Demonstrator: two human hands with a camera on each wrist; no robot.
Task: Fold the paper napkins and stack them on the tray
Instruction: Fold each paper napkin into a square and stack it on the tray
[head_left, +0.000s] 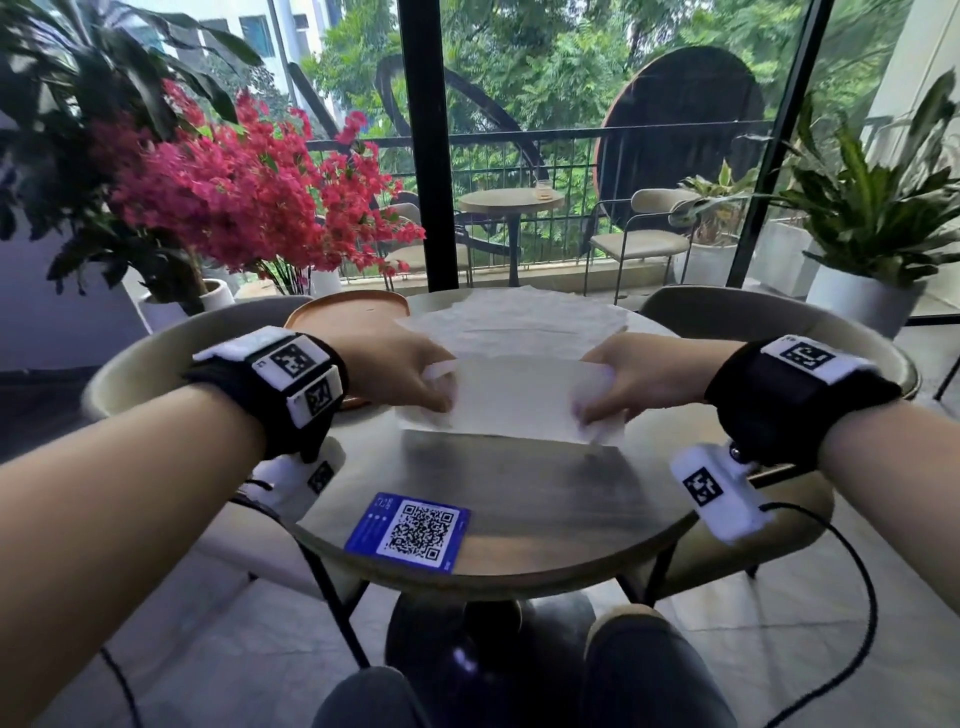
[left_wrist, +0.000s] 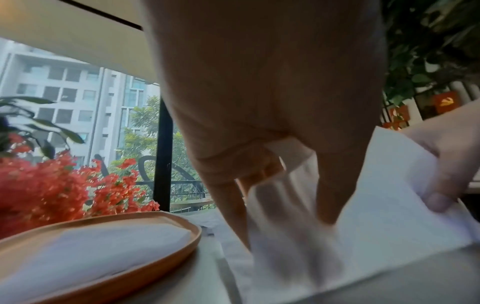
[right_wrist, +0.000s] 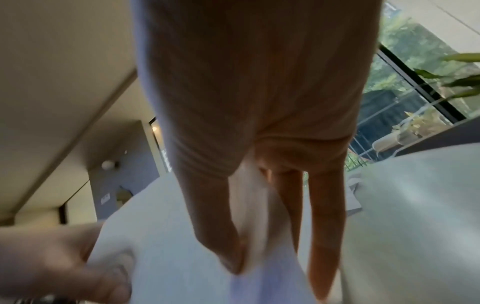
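Observation:
A white paper napkin (head_left: 514, 397) is held just above the round table (head_left: 519, 493), stretched between both hands. My left hand (head_left: 415, 374) pinches its left end (left_wrist: 283, 218); my right hand (head_left: 618, 384) pinches its right end (right_wrist: 249, 236). Behind it lies a loose pile of unfolded napkins (head_left: 514, 322). The wooden tray (head_left: 348, 312) stands at the table's back left, and in the left wrist view a folded napkin (left_wrist: 98, 242) lies in this tray (left_wrist: 145, 269). In the left wrist view my right hand (left_wrist: 446, 164) shows at the far right.
A blue card with a QR code (head_left: 410, 530) lies near the table's front edge. Chairs (head_left: 769, 322) ring the table. Red flowers (head_left: 234, 192) and potted plants (head_left: 872, 218) stand behind, before a glass wall and balcony.

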